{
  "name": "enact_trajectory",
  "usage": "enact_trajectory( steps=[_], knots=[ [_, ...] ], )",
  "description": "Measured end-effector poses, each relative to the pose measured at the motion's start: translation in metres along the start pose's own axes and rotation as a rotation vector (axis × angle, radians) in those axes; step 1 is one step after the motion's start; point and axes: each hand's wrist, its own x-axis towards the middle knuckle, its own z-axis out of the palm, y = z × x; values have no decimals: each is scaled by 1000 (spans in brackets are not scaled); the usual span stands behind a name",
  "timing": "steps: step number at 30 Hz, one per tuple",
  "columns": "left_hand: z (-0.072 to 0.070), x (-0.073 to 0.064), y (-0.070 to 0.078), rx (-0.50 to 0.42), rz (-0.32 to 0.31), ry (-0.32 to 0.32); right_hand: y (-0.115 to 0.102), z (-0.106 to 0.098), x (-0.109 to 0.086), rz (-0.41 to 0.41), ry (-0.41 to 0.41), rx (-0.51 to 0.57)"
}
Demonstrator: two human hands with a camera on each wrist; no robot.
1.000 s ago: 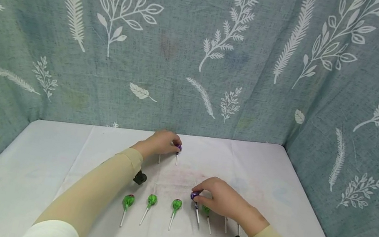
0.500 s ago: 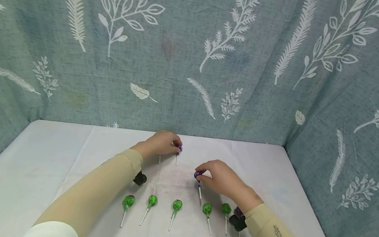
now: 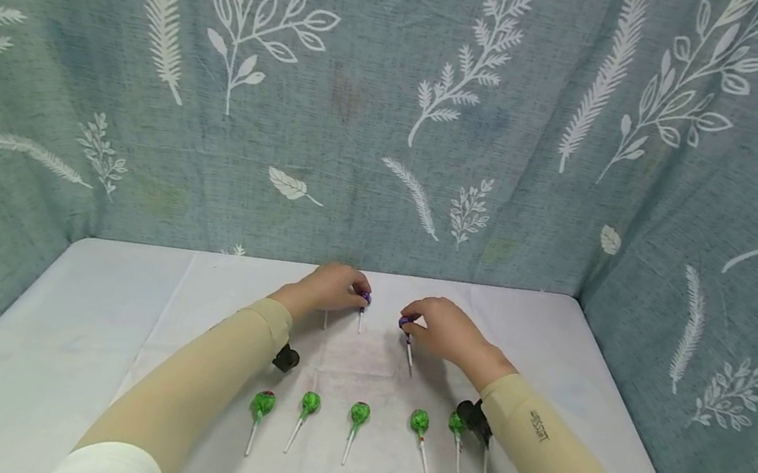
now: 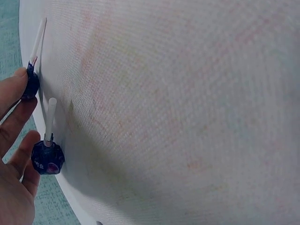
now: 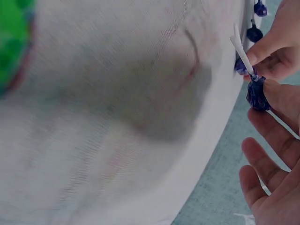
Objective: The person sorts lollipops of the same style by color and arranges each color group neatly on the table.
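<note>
My left hand (image 3: 332, 287) rests near the table's back edge. Its thumb and finger pinch a purple-wrapped lollipop (image 4: 31, 85) by the candy end, the white stick pointing toward me. Beside it lies another purple lollipop (image 4: 48, 158), close to the other fingers of that hand. To the right, my right hand (image 3: 442, 329) pinches a second purple lollipop (image 5: 257, 94) between thumb and finger, apparently held above the cloth; its remaining fingers are spread. Two more purple lollipops show beyond the left hand in the right wrist view, one being a dark ball (image 5: 254, 33).
A row of green lollipops (image 3: 359, 414) lies across the front of the white-covered table (image 3: 105, 323), sticks toward me. One more stick (image 3: 485, 463) shows there, its head hidden by the right wrist camera (image 3: 473, 419). A patterned curtain (image 3: 372, 100) stands behind.
My right hand has carried its purple lollipop from the green row back toward the far edge, near the left hand. The left hand has kept its hold with little movement.
</note>
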Motion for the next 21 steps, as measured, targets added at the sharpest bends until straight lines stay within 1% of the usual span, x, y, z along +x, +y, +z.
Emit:
enact_trajectory(
  steps=[3, 8, 11, 15, 21],
  knots=[
    [0, -2, 0, -15, -1, 3, 1, -1, 8, 33, -11, -6],
    [1, -2, -1, -21, 16, 6, 5, -1, 20, 85, -22, -26],
    [1, -1, -2, -14, 19, 9, 8, 0, 27, 90, -11, -48],
    [2, -2, -1, -22, 18, 9, 11, 2, 34, 86, -1, -49],
    [1, -3, -2, -30, 25, 9, 13, 5, 46, 114, -8, -76]
  ],
)
